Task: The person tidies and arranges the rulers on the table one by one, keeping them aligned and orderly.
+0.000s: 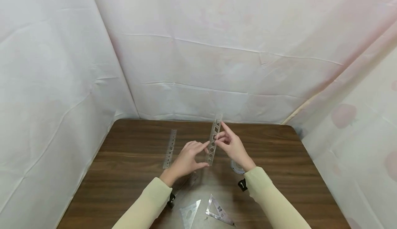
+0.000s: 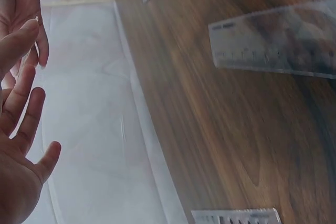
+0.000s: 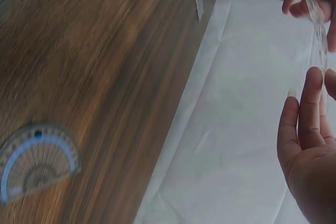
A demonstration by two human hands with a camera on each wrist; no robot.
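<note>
Hands: left hand [image 1: 186,160] and right hand [image 1: 231,144] pinch clear stencil ruler [image 1: 214,139] above brown wood-grain table [image 1: 130,153]; creased white sheeting [image 1: 198,50] encloses it.

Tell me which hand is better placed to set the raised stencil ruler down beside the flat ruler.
Probably the left hand: it touches the stencil ruler's lower part and is nearer the flat ruler. The right hand holds it higher, on the far side.
</note>
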